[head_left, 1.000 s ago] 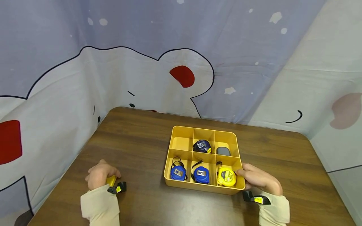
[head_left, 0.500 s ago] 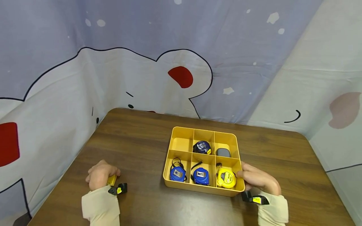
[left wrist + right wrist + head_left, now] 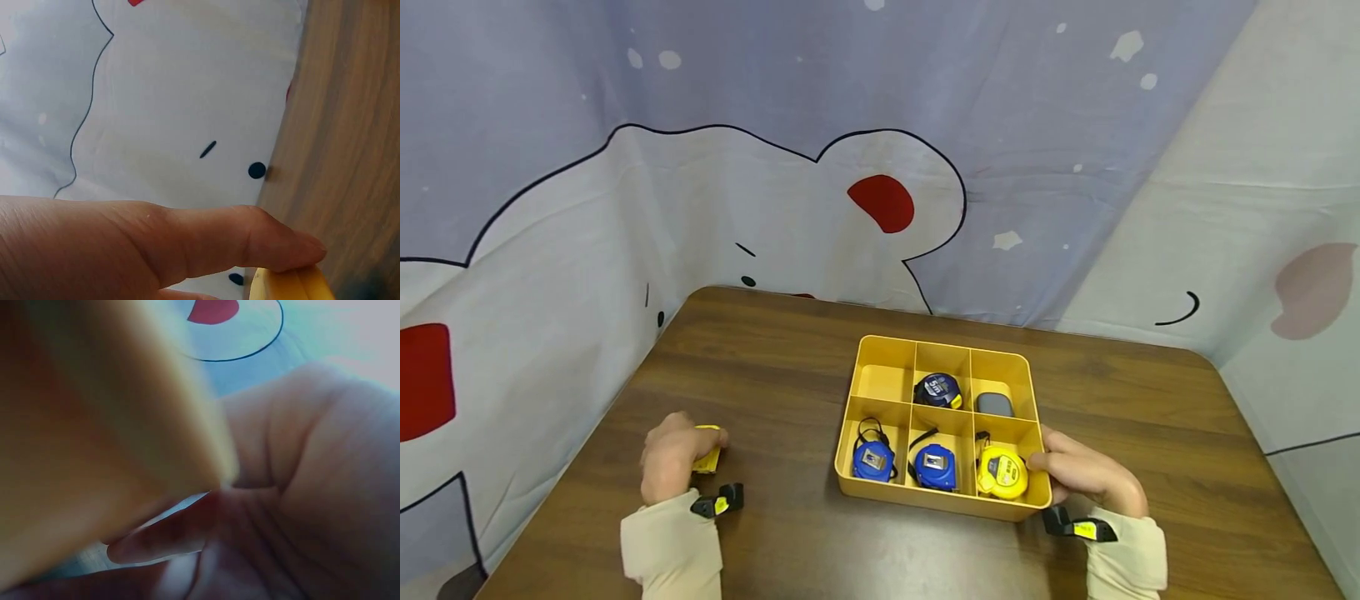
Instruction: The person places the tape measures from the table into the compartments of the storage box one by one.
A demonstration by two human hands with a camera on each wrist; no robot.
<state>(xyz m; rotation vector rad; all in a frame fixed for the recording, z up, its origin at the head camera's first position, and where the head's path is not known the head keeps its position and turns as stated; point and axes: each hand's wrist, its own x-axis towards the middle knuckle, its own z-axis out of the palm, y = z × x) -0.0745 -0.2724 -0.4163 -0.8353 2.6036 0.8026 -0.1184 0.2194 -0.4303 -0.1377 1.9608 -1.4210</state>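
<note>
My left hand [image 3: 672, 457] holds a yellow tape measure [image 3: 707, 457] at the left part of the table, its thumb along the top edge; the fingers hide much of it. In the left wrist view only a rounded yellow corner [image 3: 294, 286] shows below the thumb. At the right, my right hand [image 3: 1088, 475] grips the right wall of a yellow divided tray [image 3: 925, 497], thumb over the rim and fingers outside. Blue tape measures [image 3: 872, 461] lie in the front left and front middle compartments, a yellow-cased tape measure [image 3: 1002, 472] in the front right.
A dark blue tape measure [image 3: 938, 390] sits in the back middle compartment and a grey rounded thing [image 3: 995, 405] in the back right. The back left compartment shows its bare floor. A printed curtain [image 3: 760, 208] hangs along the wooden table's [image 3: 775, 350] back and sides.
My left hand has moved a little forward and to the right with the yellow tape measure, which shows more of its face. The right hand and tray stay in place.
</note>
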